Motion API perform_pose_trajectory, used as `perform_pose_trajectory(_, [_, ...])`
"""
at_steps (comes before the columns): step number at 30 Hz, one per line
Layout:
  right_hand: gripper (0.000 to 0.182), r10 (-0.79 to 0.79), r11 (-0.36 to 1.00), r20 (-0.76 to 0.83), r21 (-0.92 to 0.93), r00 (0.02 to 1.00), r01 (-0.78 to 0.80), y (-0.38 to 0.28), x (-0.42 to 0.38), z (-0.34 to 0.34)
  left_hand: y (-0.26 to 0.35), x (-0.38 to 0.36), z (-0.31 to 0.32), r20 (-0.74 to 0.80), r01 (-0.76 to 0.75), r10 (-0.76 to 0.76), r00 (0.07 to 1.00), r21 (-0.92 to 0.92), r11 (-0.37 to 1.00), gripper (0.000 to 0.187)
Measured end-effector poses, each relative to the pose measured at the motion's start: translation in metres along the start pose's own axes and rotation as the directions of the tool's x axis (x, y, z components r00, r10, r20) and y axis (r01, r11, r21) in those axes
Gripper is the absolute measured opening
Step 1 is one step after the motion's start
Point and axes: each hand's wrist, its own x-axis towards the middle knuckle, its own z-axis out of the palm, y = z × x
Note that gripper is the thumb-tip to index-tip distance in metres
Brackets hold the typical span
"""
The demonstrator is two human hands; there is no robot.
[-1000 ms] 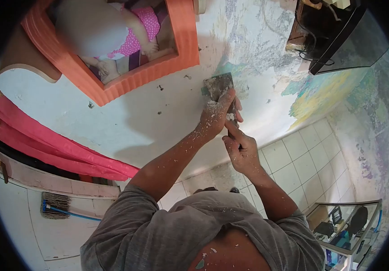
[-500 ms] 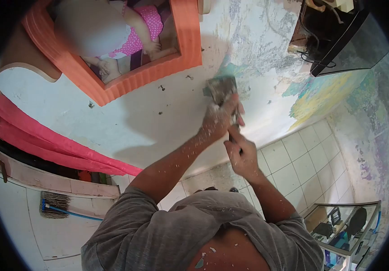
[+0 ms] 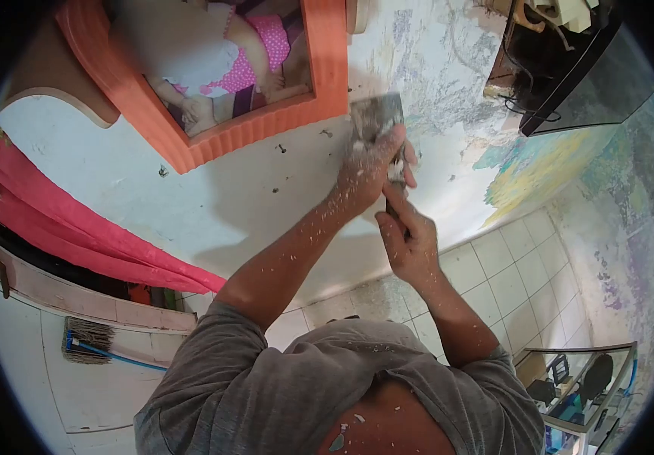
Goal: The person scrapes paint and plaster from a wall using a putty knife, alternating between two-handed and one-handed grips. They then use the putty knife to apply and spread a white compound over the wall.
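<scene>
Both hands are closed on one scraper (image 3: 376,117), whose wide grey blade lies against the wall (image 3: 433,98) and is slightly blurred. My left hand (image 3: 369,171) grips it near the blade, fingers wrapped round its upper part. Lower on the handle, my right hand (image 3: 412,239) is closed round the dark end. White flakes dot both forearms. Old green and yellow paint (image 3: 532,171) shows on the wall to the right of the hands; bare, mottled plaster surrounds the blade.
An orange-framed picture (image 3: 331,64) hangs left of the blade, with screws (image 3: 282,148) in the wall below it. A black screen (image 3: 585,83) juts out at upper right. Pink cloth (image 3: 99,227), a broom (image 3: 90,341), floor tiles (image 3: 494,265) and a glass case (image 3: 585,379) are lower down.
The scraper blade and both hands have shifted; the blade has moved up the wall, over the green patch. My grip looks the same. The view has shifted slightly.
</scene>
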Motion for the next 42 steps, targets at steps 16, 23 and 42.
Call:
perform_pose_trajectory(16, [0.052,0.129,0.981,0.057,0.137,0.990,-0.136,0.067,-0.059,0.014,-0.075,-0.031,0.005,-0.037,0.265,-0.264,0.964,0.049,0.963,0.051])
perform_pose_trajectory(23, [0.060,0.231,0.937,-0.218,0.313,0.948,-0.156,0.093,-0.088,0.012,-0.143,-0.032,0.025,-0.016,0.380,-0.380,0.925,0.073,0.922,0.042])
perform_pose_trajectory(42, [0.055,0.454,0.735,-0.125,0.613,0.882,-0.290,0.050,-0.073,0.060,-0.098,-0.042,0.014,0.197,0.574,-0.550,0.812,-0.099,0.812,0.044])
